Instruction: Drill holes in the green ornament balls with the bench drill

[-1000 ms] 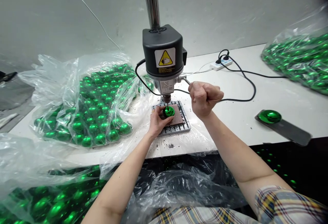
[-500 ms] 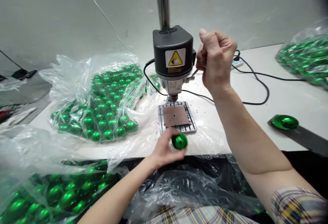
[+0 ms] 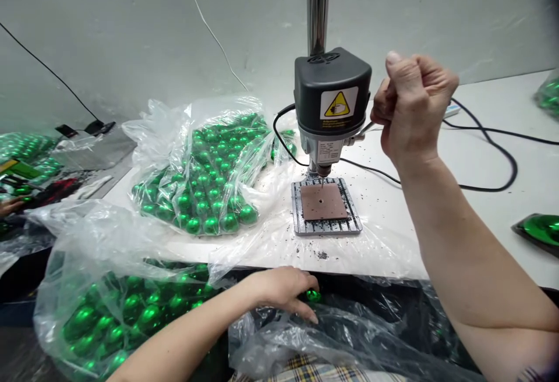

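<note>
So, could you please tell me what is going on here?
The right hand grips the lever of a drill press. The left hand is open over transparent plastic at the table's front edge, beside a green ball; whether they touch is unclear. Below the drill press, a holed brown board lies on the slotted base. Bagged green balls lie to its left.

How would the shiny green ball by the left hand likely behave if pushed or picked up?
The shiny green ball would probably roll if pushed on something flat, since its visible part looks rounded. Its mirror-like gloss suggests it may be slippery for the left hand.
</note>
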